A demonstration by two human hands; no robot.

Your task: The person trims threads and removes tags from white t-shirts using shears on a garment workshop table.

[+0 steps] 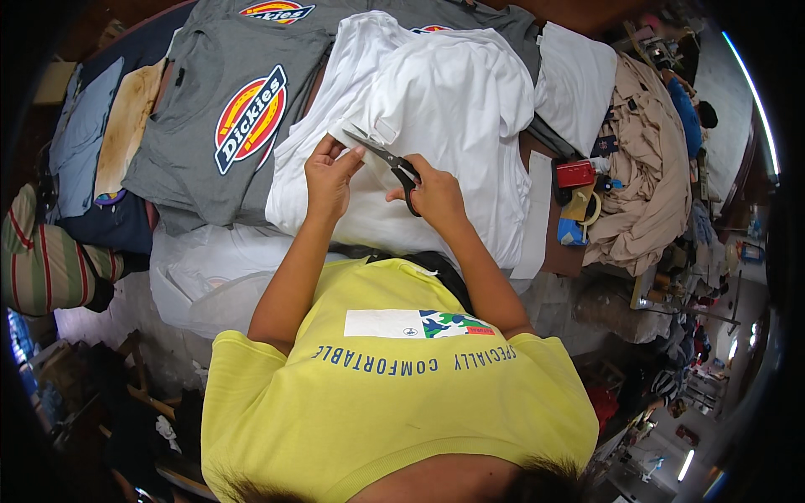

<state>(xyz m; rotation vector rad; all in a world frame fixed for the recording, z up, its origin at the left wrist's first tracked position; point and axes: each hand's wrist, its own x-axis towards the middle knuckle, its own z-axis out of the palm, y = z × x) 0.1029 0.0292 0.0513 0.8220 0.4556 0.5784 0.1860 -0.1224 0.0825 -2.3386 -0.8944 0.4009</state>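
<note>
A heap of white knit garments [463,88] lies on the table in front of me. My left hand [328,183] pinches the edge of the top white garment between thumb and fingers. Scissors with black handles [408,172] sit in my right hand [438,194], its fingers through the loops. The blades are slightly apart and point left, their tips just above the fabric by my left fingertips. Whether any cloth lies between the blades I cannot tell.
Grey T-shirts with a round red and yellow print [194,92] lie to the left. Folded white cloth [572,80] and a heap of beige fabric [641,180] are at right. A red box [574,173] and a tape roll [593,210] rest near the right edge.
</note>
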